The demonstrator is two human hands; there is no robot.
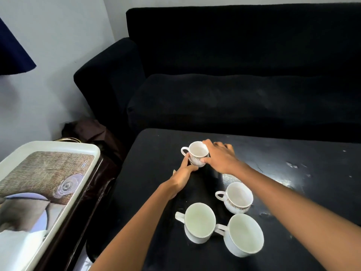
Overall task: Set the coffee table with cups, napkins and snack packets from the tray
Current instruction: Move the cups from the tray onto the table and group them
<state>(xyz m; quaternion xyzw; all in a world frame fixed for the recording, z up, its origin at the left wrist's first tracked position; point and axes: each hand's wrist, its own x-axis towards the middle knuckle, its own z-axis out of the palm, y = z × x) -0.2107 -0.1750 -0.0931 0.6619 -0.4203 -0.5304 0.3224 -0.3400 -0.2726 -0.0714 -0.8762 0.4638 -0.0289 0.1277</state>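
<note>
In the head view, a dark coffee table (293,192) is seen from above, with a black sofa (234,75) beyond its far edge. Four white cups stand upright on the table. The far cup (197,152), with a patterned band near its base and its handle turned left, is held by both hands. The right hand (218,155) is curled over the cup's right side, with the thumb pressed against the lower wall and the fingers wrapped behind the rim. The left hand (185,173) is laid low on the table, and its fingertips are set against the cup's base on the near left side. Whether the cup is resting on the table or just lifted cannot be told.

Three more cups are grouped nearer: a patterned cup (237,197) to the right, a plain cup (198,222) nearest the left forearm, and a second plain cup (243,234) just beside it on the right, its handle close to the first plain cup. All handles are turned left.

At the left, a white-rimmed tray (58,145) with a printed picture on its floor is set on a dark side surface, apart from the table.
</note>
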